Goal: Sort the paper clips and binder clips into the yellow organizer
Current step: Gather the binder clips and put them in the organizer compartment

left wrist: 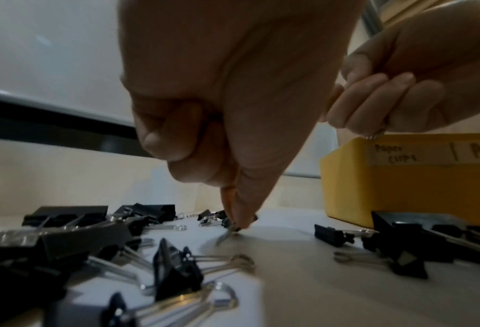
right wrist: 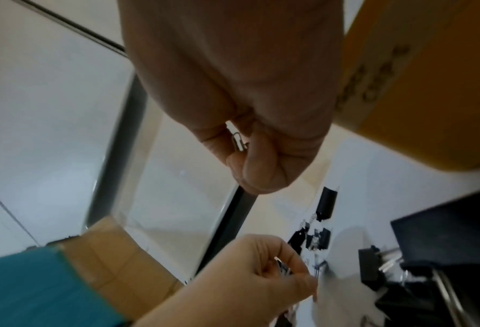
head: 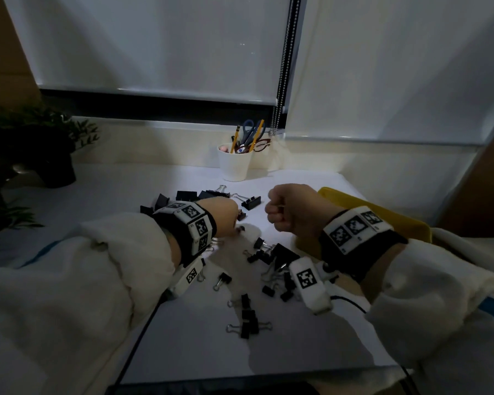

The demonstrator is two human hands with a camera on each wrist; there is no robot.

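Two hands work above a white desk [head: 183,178] strewn with clips. The right hand [head: 293,208], raised near the desk's centre, is curled into a fist, and the right wrist view shows a small wire paper clip [right wrist: 239,141] caught between thumb and fingers. The left hand [head: 221,216], at about 9 o'clock from the right, points down with thumb and forefinger pressed together on a small metal piece [left wrist: 227,234] at the desk surface; whether it is a loose paper clip or a binder clip's handle cannot be told.

The organizer [head: 382,212] sits at 3 o'clock from the right hand, largely hidden behind that wrist; its side label, in the left wrist view, reads "Paper clips". What lies inside it is not visible.

Black binder clips [head: 250,326] lie scattered from 12 o'clock round to 6 o'clock of the hands, large ones [head: 251,202] at the far side, smaller ones nearer the person. A white cup [head: 234,163] of scissors and pencils stands at 12 o'clock, a plant [head: 35,143] at 10 o'clock.

The step in hand appears to be gathering paper clips from among the binder clips. Next, the right hand likely must swing toward 3 o'clock and let go over the labelled compartment, while the left needs a clean lift without dragging neighbouring clips.
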